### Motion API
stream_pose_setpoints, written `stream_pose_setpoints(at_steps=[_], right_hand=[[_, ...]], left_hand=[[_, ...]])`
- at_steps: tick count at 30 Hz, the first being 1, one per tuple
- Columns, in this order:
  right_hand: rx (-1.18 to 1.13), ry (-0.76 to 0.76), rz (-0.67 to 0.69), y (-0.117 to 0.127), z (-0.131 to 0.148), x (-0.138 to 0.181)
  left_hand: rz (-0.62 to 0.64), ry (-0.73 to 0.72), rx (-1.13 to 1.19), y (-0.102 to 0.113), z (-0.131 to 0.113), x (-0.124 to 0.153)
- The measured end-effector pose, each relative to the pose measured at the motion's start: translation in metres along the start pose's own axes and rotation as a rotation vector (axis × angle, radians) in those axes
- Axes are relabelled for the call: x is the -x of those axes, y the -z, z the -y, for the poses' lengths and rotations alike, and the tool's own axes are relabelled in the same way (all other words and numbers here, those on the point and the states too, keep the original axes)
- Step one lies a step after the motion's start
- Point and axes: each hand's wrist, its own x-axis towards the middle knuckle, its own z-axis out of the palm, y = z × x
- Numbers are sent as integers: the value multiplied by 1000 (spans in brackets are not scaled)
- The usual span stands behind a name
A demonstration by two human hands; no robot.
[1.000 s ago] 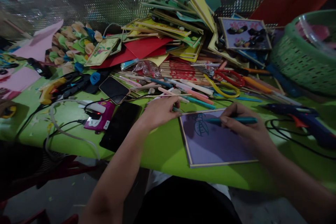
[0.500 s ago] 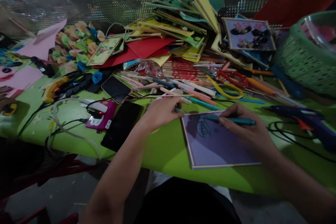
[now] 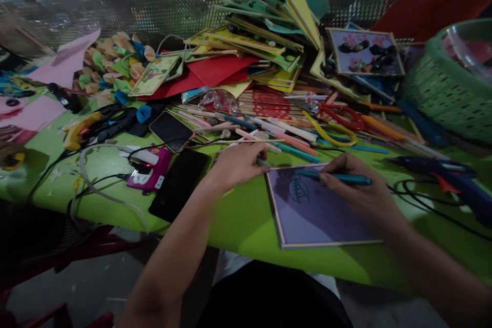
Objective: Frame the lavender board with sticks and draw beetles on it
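My right hand (image 3: pixel 351 184) is closed around a teal marker (image 3: pixel 357 179), its tip at the top of a green line drawing (image 3: pixel 299 190). The drawing is on a purple board (image 3: pixel 326 225) edged with thin pale sticks, lying flat on the green table. By the board's upper left corner rests my left hand (image 3: pixel 240 165), fingers curled and thumb close to the fingertips. A small greyish piece shows at those fingertips, too unclear to name. Just beyond that hand lie several markers (image 3: pixel 295 152).
Left of my left arm are a black phone (image 3: pixel 179 184) and a purple power adapter (image 3: pixel 149 177) with cables. A glue gun (image 3: pixel 442 171) lies at the right, below a green basket (image 3: pixel 449 87). Scissors (image 3: pixel 338 130) and stacked framed cards (image 3: pixel 253 41) fill the back. Another person's hand (image 3: pixel 5 146) shows at the left edge.
The marker tip has shifted slightly within the upper part of the drawing, where a little more line shows. My left hand stays in place. The other person's hand at the left edge has moved.
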Motion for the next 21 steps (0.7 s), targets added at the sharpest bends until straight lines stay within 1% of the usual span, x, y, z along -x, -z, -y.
stream_pose_setpoints(at_steps=[9, 14, 21], right_hand=[[-9, -10, 13, 1, -2, 1], [-2, -23, 15, 1, 2, 1], [-12, -49, -6, -1, 7, 0]], left_hand=[[-17, -18, 17, -1, 2, 0], [-28, -33, 16, -3, 4, -1], [-15, -15, 6, -1, 2, -1]])
